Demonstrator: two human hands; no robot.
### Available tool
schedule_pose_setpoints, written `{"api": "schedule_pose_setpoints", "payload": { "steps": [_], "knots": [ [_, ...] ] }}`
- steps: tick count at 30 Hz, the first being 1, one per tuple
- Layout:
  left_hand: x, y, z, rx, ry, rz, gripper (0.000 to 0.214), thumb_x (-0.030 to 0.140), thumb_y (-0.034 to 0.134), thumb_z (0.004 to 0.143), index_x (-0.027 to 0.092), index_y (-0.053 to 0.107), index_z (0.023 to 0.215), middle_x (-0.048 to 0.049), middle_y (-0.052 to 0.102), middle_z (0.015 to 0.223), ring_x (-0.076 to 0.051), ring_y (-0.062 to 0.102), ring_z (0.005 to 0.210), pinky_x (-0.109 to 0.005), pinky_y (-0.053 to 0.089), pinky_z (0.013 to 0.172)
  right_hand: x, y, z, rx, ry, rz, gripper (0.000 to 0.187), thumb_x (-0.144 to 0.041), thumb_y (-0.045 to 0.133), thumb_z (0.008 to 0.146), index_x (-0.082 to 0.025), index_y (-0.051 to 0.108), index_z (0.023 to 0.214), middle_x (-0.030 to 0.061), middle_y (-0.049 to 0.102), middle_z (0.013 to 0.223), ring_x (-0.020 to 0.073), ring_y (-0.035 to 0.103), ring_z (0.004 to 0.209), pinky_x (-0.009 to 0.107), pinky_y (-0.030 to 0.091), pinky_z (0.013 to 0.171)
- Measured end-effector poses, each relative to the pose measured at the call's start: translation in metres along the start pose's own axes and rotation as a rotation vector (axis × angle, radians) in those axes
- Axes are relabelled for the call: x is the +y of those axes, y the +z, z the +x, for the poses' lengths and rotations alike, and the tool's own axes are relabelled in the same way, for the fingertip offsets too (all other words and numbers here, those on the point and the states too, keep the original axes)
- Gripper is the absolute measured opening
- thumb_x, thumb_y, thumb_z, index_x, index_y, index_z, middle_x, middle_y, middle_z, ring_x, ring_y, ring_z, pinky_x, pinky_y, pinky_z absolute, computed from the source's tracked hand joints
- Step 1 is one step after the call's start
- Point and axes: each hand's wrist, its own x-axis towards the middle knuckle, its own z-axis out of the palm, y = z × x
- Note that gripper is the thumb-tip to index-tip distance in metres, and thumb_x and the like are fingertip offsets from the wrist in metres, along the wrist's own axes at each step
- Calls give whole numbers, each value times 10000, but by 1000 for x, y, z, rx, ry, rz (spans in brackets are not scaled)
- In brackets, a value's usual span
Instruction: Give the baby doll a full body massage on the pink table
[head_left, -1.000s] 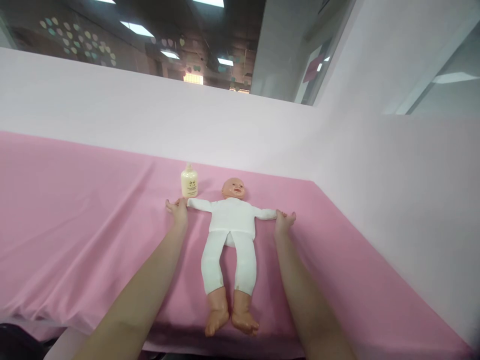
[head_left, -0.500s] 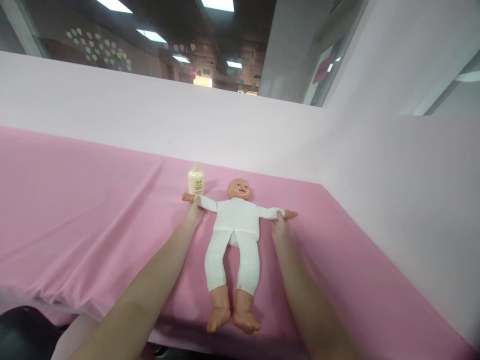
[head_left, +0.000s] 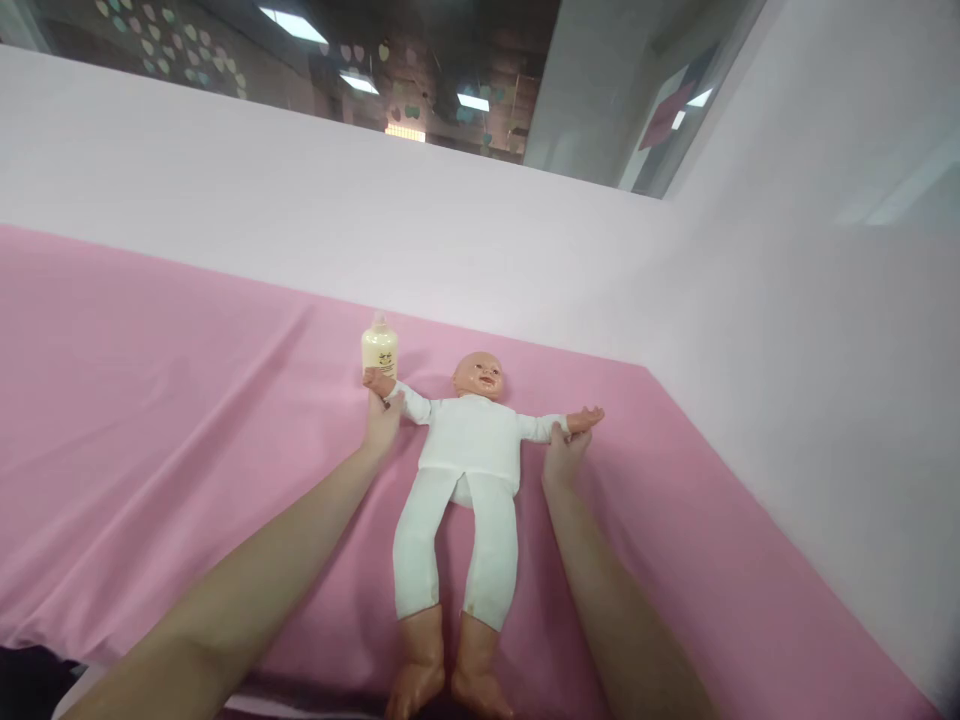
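Observation:
A baby doll in a white top and white trousers lies on its back, head toward the wall and bare feet toward me. Its two arms are stretched out sideways. My left hand is closed round the doll's forearm on the left, near the wrist, with the thumb on top. On the other side my right hand grips the opposite forearm by the sleeve cuff. The fingers of both hands are partly hidden beneath the doll's arms. Just behind the doll's left-side hand stands a cream-coloured pump bottle, upright.
Pink cloth covers the table, with folds at the left. A white wall runs along the back and meets another wall at the right. Above is a window with heart stickers and reflected ceiling lights.
The doll's hands have risen slightly, held by my two hands, and its left-side hand now overlaps the bottle. The view has tilted down and come a little closer.

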Motion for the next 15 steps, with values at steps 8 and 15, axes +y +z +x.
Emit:
{"api": "schedule_pose_setpoints", "payload": {
  "steps": [8,15],
  "knots": [
    [5,9,-20,-516,263,528,536,225,610,942,203,665,1475,-130,706,1508,-331,607,1483,-516,434,1330,-15,11,-23,-407,-199,-209,589,-295,449,978,-214,631,1532,126,652,1599,276,580,1515,530,432,1327],
    [6,11,-22,-596,299,704,548,159,540,944,213,700,1465,-131,726,1443,-334,612,1433,-531,400,1344,-7,13,-27,-656,-300,-382,656,-109,438,842,-251,789,1377,98,699,1513,297,551,1501,550,337,1379]
  ]
}}
